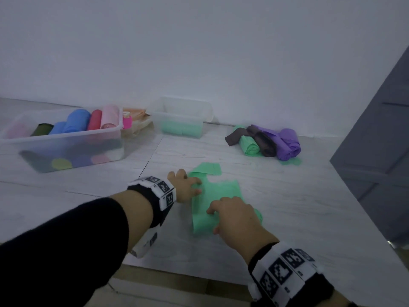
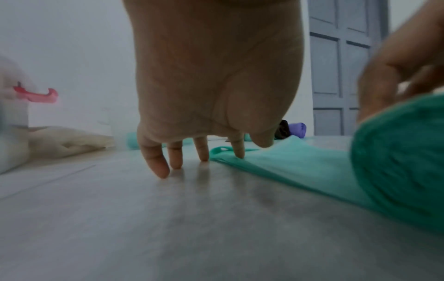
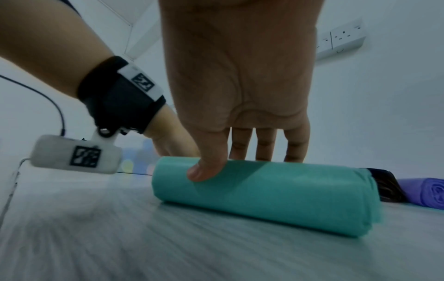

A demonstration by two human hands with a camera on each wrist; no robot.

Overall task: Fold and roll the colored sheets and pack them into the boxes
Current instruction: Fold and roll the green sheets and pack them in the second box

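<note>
Clear plastic forms the large box (image 1: 66, 138) at the left of the head view, filled with rolled sheets in blue, red, pink and olive. Right of it, a smaller clear plastic box (image 1: 181, 120) holds mint-green rolls. At centre, the left hand (image 1: 186, 187) spreads straight fingers, the index tip pressing the flat part of a thin mint-green plastic sheet (image 1: 219, 191) on the pale grey floor (image 1: 298, 207). The right hand (image 1: 234, 218) curls over the sheet's rolled near end, thumb in front. At the right lies a pile of green, brown and purple rolls (image 1: 267, 142).
</note>
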